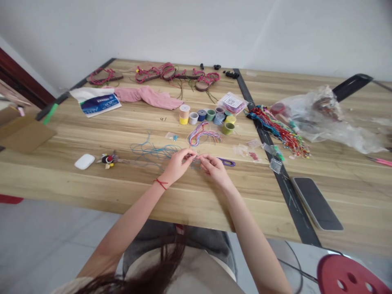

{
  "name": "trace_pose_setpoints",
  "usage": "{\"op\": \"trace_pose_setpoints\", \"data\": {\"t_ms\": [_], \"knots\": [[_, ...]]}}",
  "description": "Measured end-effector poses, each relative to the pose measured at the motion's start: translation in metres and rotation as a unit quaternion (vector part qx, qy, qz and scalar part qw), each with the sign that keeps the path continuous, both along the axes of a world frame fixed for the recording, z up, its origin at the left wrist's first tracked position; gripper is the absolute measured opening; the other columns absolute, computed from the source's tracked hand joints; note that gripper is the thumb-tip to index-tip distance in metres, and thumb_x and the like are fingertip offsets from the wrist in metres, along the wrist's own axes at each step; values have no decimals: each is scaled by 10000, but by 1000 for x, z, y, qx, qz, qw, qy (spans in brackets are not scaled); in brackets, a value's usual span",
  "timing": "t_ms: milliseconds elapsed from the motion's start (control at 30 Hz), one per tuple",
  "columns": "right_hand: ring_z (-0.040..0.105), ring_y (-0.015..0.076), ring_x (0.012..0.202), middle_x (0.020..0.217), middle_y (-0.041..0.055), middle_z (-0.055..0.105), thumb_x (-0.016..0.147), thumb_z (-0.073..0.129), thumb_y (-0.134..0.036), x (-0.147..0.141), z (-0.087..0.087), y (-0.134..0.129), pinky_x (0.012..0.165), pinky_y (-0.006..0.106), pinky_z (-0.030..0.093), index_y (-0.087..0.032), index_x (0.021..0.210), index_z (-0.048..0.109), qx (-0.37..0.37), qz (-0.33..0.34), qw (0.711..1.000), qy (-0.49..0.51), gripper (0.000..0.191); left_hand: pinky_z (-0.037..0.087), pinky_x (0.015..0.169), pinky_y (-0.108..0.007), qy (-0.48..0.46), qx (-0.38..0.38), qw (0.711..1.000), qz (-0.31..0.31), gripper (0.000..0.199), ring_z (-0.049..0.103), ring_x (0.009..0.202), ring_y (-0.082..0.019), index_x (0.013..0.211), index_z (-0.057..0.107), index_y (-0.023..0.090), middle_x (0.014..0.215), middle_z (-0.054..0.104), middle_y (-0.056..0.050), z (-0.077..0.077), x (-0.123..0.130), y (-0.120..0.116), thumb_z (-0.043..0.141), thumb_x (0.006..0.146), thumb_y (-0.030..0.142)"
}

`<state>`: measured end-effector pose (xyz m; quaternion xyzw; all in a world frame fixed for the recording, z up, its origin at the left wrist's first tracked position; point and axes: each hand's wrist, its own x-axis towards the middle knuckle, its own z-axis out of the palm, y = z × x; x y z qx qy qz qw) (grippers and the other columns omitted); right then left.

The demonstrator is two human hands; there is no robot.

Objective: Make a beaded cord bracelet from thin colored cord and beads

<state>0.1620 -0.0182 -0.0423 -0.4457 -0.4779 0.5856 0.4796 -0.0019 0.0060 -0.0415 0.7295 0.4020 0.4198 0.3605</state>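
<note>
Over the front middle of the table, my left hand (180, 163) and my right hand (215, 168) meet with fingertips pinched. Thin cords run between them; the fine detail at the fingertips is too small to make out. Loose blue cords (154, 150) spread across the wood to the left of my left hand. A purple, loop-shaped tool (229, 162) lies just beyond my right hand, partly covered by it. Ahead of both hands rests a bundle of pink, white and blue threads (198, 132). Nearby is a small bag with blue beads (175, 138).
Several thread spools (201, 115) stand behind the bundle. Corded sandals (150, 74) line the back. To the right lie colourful braided strings (278, 126), a plastic bag (333, 116) and a phone (317, 203). A white case (85, 161) and a keychain (108, 159) sit left.
</note>
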Motion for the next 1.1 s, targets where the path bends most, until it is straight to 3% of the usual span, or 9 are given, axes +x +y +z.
{"op": "trace_pose_setpoints", "data": {"t_ms": [233,500,800,967,1100], "knots": [[408,106,520,577,-41,483,816,641,-487,-3,-3,-1,479,239,304,-214,900,624,96,-30,994,-52,287,515,791,-276,-106,-110,988,-34,132,646,856,-148,925,617,171,926,684,-49,-14,1,6,563,874,281],[568,142,695,800,9,621,879,584,-355,-4,-7,-3,691,288,464,-232,973,598,151,-25,986,-65,155,530,735,-261,-162,-169,971,-57,110,666,792,-139,910,599,165,862,681,-38,-14,2,7,586,860,262],[575,178,728,749,6,617,906,526,-306,-1,-8,-4,770,327,448,-238,1116,639,180,-30,972,-146,248,520,765,-287,-85,-102,991,-34,115,651,831,-156,939,616,164,921,680,-57,-11,1,4,533,886,225],[578,179,735,789,22,645,911,501,-273,0,-6,-3,783,331,452,-237,1115,661,190,-51,963,-183,262,506,756,-276,-6,-34,999,-14,105,635,833,-154,924,621,176,920,687,-53,-3,1,-1,523,893,192],[578,178,720,813,35,663,906,506,-277,-1,-6,-4,764,332,457,-231,1063,687,188,-65,962,-189,244,502,749,-272,0,-22,1000,-9,111,633,844,-155,936,617,180,925,685,-52,-2,1,-1,514,896,187]]}}
